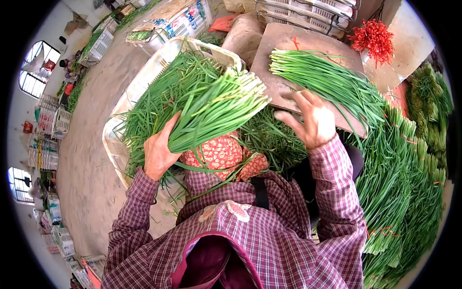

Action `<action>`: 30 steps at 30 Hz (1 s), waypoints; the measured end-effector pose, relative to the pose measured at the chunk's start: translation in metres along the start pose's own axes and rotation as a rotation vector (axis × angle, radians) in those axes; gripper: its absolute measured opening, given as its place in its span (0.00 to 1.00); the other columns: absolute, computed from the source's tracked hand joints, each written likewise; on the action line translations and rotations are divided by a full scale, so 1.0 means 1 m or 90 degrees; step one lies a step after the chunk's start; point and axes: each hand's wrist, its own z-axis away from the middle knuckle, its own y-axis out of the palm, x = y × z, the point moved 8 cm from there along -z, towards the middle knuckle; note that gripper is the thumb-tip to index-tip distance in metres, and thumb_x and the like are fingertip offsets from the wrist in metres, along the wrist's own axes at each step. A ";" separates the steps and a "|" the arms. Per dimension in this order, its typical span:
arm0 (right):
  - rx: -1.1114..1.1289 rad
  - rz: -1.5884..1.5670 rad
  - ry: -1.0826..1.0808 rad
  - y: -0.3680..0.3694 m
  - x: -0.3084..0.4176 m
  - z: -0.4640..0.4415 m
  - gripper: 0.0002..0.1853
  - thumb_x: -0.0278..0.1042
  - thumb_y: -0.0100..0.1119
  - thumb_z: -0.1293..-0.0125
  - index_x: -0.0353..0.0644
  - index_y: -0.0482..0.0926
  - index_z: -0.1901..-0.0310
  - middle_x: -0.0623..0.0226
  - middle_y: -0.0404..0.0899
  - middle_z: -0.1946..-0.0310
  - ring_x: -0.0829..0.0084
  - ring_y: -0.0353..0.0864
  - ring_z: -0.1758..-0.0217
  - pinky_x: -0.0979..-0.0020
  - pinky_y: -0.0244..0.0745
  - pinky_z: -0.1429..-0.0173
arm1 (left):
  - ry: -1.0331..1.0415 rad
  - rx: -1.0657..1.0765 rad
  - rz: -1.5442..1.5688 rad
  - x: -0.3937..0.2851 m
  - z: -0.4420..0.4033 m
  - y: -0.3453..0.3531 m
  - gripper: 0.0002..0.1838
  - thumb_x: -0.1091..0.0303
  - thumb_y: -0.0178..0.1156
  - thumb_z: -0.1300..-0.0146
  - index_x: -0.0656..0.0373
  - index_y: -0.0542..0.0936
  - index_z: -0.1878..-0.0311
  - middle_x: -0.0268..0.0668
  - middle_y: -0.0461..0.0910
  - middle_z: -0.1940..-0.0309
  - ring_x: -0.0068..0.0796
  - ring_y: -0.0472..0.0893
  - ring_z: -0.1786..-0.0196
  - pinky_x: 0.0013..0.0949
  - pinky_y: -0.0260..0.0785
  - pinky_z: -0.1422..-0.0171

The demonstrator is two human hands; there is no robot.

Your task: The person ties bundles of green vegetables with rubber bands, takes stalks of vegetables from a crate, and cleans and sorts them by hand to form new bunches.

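My left hand (160, 150) grips a thick bunch of green chives (216, 108), the pale cut ends pointing up and to the right. The bunch lies over a white plastic crate (109, 139) full of loose greens. My right hand (315, 123) is raised near the lower edge of a flat board (269, 41), thumb and fingers apart, with nothing seen in it. On the board rests another bunch of chives (322, 77), its ends evened toward the left. Red patterned cloth (216, 153) covers my knee below the held bunch.
Tied chive bundles (392, 178) with red bands are piled at my right. A cluster of red ties (373, 41) hangs beyond the board. More loose greens (272, 135) lie beneath the board. Other crates (187, 21) stand ahead and along the far left wall.
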 end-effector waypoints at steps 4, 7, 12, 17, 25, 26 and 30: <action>0.006 0.072 -0.120 0.035 0.047 -0.043 0.39 0.72 0.58 0.48 0.44 0.77 0.47 0.62 0.76 0.55 0.61 0.73 0.47 0.56 0.66 0.42 | 0.035 -0.002 -0.033 -0.009 -0.001 -0.003 0.40 0.55 0.72 0.50 0.48 0.70 0.32 0.45 0.84 0.60 0.44 0.85 0.63 0.39 0.76 0.60; 0.043 0.041 -0.154 0.074 0.053 -0.058 0.41 0.73 0.61 0.53 0.43 0.78 0.48 0.62 0.75 0.54 0.60 0.71 0.45 0.54 0.62 0.40 | 0.057 -0.005 -0.068 -0.011 -0.002 -0.003 0.40 0.55 0.72 0.50 0.46 0.69 0.31 0.44 0.83 0.64 0.43 0.84 0.66 0.40 0.75 0.64; 0.055 -0.056 -0.195 0.104 0.067 -0.064 0.28 0.59 0.63 0.44 0.42 0.78 0.53 0.60 0.76 0.55 0.57 0.72 0.44 0.53 0.65 0.42 | 0.045 0.048 -0.148 -0.007 -0.003 0.001 0.41 0.61 0.73 0.53 0.51 0.70 0.32 0.46 0.83 0.54 0.43 0.85 0.59 0.38 0.77 0.56; 0.032 -0.051 -0.170 0.105 0.068 -0.063 0.17 0.45 0.61 0.39 0.42 0.75 0.55 0.60 0.79 0.60 0.57 0.76 0.49 0.57 0.76 0.51 | 0.083 0.005 -0.111 -0.007 -0.004 0.000 0.42 0.60 0.69 0.49 0.43 0.65 0.28 0.41 0.78 0.72 0.44 0.81 0.71 0.43 0.72 0.67; -0.084 -0.025 -0.086 0.085 0.057 -0.062 0.09 0.32 0.56 0.39 0.42 0.68 0.61 0.63 0.79 0.69 0.59 0.80 0.60 0.58 0.78 0.66 | 0.096 -0.020 -0.076 -0.011 -0.007 -0.005 0.43 0.63 0.69 0.49 0.43 0.64 0.28 0.43 0.81 0.67 0.45 0.82 0.68 0.42 0.73 0.65; -0.111 -0.036 -0.087 0.082 0.055 -0.060 0.09 0.31 0.56 0.40 0.42 0.68 0.61 0.63 0.78 0.70 0.59 0.80 0.61 0.58 0.78 0.67 | 0.093 -0.008 -0.084 -0.009 -0.007 -0.004 0.43 0.64 0.69 0.49 0.42 0.64 0.28 0.43 0.81 0.67 0.44 0.82 0.67 0.41 0.73 0.65; -0.111 0.020 -0.079 0.078 0.049 -0.056 0.11 0.36 0.57 0.38 0.43 0.68 0.57 0.64 0.79 0.67 0.59 0.79 0.61 0.58 0.76 0.69 | 0.094 0.003 -0.092 -0.010 -0.008 -0.005 0.43 0.65 0.69 0.50 0.41 0.64 0.28 0.42 0.81 0.67 0.44 0.82 0.68 0.41 0.73 0.65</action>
